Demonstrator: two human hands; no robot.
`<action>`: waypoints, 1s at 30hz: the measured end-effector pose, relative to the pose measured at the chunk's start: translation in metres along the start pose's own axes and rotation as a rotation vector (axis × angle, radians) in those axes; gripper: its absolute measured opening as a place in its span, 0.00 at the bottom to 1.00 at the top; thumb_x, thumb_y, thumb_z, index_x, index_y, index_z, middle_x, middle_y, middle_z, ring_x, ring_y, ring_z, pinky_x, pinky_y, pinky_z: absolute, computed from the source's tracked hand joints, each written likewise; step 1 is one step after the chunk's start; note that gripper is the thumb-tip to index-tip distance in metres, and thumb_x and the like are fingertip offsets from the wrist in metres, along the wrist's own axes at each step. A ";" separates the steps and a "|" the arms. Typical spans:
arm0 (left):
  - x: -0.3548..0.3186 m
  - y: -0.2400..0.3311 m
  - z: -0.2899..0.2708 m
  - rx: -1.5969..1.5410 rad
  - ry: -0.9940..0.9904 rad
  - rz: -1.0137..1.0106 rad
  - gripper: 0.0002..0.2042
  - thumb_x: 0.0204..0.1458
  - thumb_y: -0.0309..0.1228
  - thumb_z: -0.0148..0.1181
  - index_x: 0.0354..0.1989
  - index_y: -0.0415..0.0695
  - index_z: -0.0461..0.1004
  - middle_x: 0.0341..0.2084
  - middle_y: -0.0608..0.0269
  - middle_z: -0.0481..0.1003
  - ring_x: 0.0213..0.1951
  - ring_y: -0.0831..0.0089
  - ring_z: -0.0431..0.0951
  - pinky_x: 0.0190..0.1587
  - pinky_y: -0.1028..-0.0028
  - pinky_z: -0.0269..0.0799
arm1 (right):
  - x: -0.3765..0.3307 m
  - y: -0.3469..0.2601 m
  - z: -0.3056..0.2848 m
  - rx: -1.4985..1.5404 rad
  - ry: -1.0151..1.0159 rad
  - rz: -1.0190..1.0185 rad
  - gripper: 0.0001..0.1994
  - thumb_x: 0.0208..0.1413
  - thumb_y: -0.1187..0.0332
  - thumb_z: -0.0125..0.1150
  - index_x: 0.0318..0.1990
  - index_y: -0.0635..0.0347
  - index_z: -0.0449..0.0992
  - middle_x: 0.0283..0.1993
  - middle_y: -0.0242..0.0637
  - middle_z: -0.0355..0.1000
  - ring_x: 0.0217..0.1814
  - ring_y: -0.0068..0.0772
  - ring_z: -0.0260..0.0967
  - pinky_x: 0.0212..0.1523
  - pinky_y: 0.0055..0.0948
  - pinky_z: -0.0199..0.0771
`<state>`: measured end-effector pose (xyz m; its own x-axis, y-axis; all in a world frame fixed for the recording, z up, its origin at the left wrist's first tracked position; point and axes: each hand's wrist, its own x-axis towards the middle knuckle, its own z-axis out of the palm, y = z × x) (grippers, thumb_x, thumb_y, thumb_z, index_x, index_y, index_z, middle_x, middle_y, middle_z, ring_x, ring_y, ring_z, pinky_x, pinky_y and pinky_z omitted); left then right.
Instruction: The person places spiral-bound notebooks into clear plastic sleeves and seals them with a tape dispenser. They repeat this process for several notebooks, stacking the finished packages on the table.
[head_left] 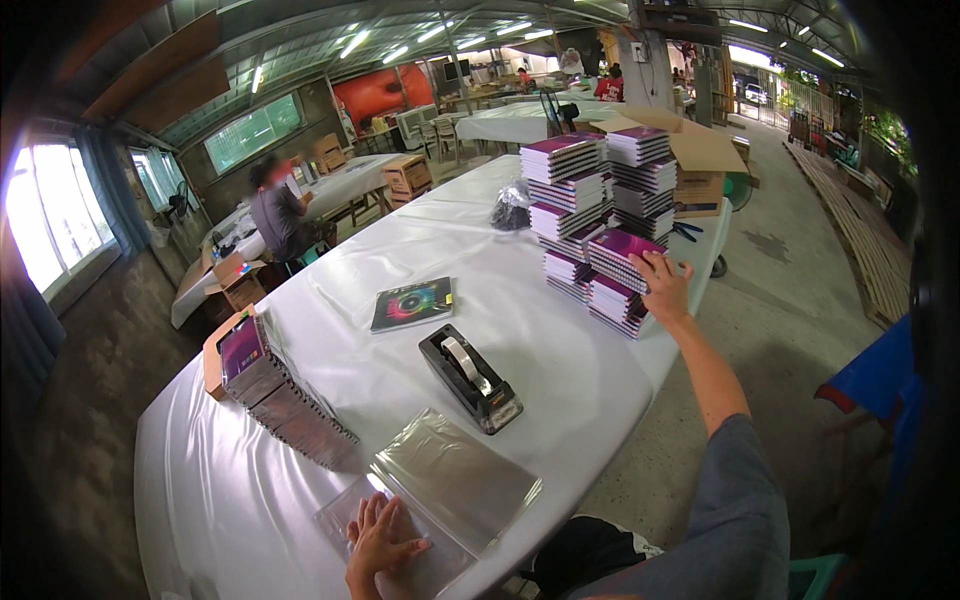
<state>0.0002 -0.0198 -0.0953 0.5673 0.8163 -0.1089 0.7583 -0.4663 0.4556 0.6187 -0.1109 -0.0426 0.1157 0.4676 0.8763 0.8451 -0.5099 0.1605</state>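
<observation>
R hand (662,285) is stretched far out to the person's right-front, fingers spread open over the near edge of the stacks of purple-covered books (600,225). It touches the top book of a low stack (628,245), palm down; not closed round it, nothing lifted clear. The stacks sit at the worktop's (330,400) right edge, well apart from the body, so only the R arm is near; L hand is nowhere close to them.

L hand (380,538) lies flat, fingers open, pressing on clear plastic sleeves (455,480) at the near edge of the worktop, just in front of the torso. Holds nothing.

Books: thin, glossy, purple/magenta covers w/ white page edges, stacked in offset bundles, several columns, long axes roughly across the worktop. Between the hands: black tape dispenser (470,378), just beyond the sleeves. One dark book w/ colourful swirl cover (413,303) lies flat mid-worktop. Row of books on edge in an orange box (270,395) to the L.
</observation>
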 end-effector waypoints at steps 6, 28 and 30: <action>0.000 -0.002 0.000 -0.038 0.000 0.003 0.52 0.25 0.63 0.69 0.63 0.50 0.62 0.65 0.50 0.52 0.69 0.49 0.41 0.67 0.54 0.38 | 0.006 0.001 -0.017 -0.023 0.065 -0.059 0.33 0.32 0.75 0.62 0.54 0.40 0.71 0.48 0.23 0.67 0.50 0.24 0.63 0.45 0.43 0.50; -0.026 0.032 -0.026 -0.346 0.486 0.436 0.67 0.22 0.52 0.78 0.69 0.41 0.35 0.67 0.48 0.45 0.69 0.50 0.41 0.66 0.50 0.39 | 0.092 -0.247 -0.250 0.949 -0.520 -0.692 0.25 0.27 0.60 0.66 0.41 0.52 0.76 0.34 0.36 0.68 0.40 0.38 0.69 0.36 0.37 0.65; -0.024 0.037 -0.026 -0.467 0.478 0.584 0.71 0.20 0.48 0.80 0.68 0.41 0.29 0.65 0.44 0.49 0.68 0.50 0.47 0.66 0.53 0.42 | 0.088 -0.286 -0.248 0.963 -0.638 -0.842 0.24 0.28 0.60 0.65 0.41 0.53 0.76 0.34 0.37 0.70 0.42 0.40 0.69 0.39 0.37 0.67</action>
<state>0.0064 -0.0476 -0.0534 0.5487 0.5955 0.5867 0.1224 -0.7515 0.6483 0.2577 -0.1028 0.1008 -0.5967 0.7504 0.2842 0.7675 0.6371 -0.0709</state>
